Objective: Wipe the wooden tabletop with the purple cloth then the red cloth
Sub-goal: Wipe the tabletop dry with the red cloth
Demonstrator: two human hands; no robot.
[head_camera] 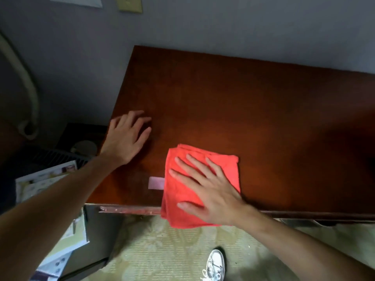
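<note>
A folded red cloth [182,191] lies on the dark wooden tabletop [253,110] at its front edge, with its near part hanging over the edge. My right hand [211,189] presses flat on the cloth, fingers spread and straight. My left hand [126,136] rests on the bare wood near the table's left edge, fingers relaxed and holding nothing. A small pale pink tag [156,183] shows at the cloth's left side. No purple cloth is in view.
The table stands against a grey wall [182,27]. To its left are a dark box [81,138], a curved pale pipe [26,88] and printed papers [44,179]. Patterned carpet [162,250] and a white shoe [215,264] lie below the front edge.
</note>
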